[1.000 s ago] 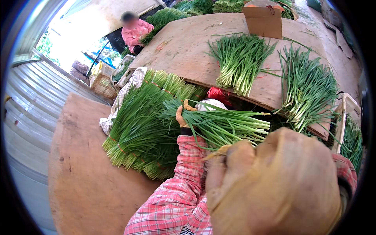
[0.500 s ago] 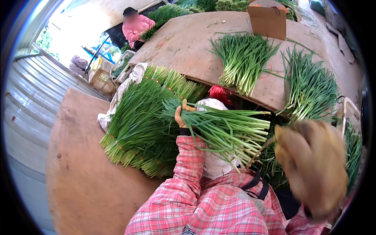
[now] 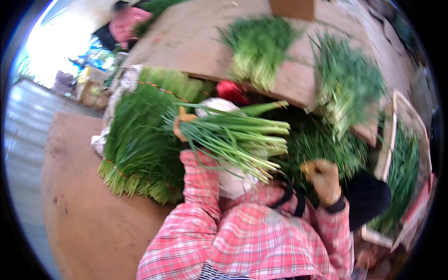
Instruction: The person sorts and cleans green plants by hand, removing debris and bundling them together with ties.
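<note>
My left hand (image 3: 182, 125), in a tan glove, is closed round the leafy end of a loose bunch of garlic chives (image 3: 238, 135). Their pale stem ends point right, over my lap. To the right, my right hand (image 3: 324, 181) is apart from the bunch, its gloved fingers curled together; whether anything small is in them is hidden. Beside my left arm lies a thick stack of tied chive bundles (image 3: 140, 135), bound with red-and-orange bands. Loose greens (image 3: 322, 140) lie beyond my right hand.
Two loose chive piles (image 3: 259, 46) (image 3: 347, 81) lie on the wooden table (image 3: 186, 46), near a cardboard box (image 3: 293, 8). At right stands a crate (image 3: 389, 140) of greens. A bare board (image 3: 93, 186) is at left. A person in pink (image 3: 126, 23) sits at far left.
My right hand has moved left and away from the camera, toward the loose greens. My left hand still holds the chives. The whole view has shifted, bringing the right-hand crate further in.
</note>
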`<state>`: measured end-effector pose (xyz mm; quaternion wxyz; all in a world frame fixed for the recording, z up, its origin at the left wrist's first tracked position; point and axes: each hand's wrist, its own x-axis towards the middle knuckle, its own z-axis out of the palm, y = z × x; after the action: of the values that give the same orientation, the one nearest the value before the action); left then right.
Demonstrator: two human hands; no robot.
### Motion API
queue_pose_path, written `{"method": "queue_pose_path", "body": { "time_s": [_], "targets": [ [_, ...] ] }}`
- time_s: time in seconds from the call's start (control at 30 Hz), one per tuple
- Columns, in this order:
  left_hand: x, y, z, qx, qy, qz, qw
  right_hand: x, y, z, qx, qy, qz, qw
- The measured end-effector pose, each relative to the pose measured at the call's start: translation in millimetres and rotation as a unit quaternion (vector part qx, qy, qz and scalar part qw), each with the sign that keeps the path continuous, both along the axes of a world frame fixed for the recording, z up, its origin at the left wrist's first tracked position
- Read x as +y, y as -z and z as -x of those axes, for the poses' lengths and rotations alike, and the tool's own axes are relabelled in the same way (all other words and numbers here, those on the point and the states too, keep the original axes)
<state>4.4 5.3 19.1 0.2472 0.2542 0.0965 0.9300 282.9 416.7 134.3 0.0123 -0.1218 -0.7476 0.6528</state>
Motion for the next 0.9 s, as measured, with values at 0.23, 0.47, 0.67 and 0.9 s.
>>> {"method": "queue_pose_path", "body": {
  "time_s": [0.23,0.47,0.67,0.9],
  "targets": [
    [60,-50,-27,0.042,0.117,-0.156,0.98,-47,-30,38,0.008,-0.165,0.105,0.981],
    [49,-39,-21,0.013,0.061,-0.182,0.981,-28,15,2,-0.016,-0.004,0.11,0.994],
    [47,-23,-4,0.111,0.036,-0.286,0.951,-4,26,29,-0.032,-0.055,0.085,0.994],
    [81,-42,-5,0.171,0.062,-0.352,0.918,-63,20,82,0.017,-0.12,0.182,0.976]
  ]
}}
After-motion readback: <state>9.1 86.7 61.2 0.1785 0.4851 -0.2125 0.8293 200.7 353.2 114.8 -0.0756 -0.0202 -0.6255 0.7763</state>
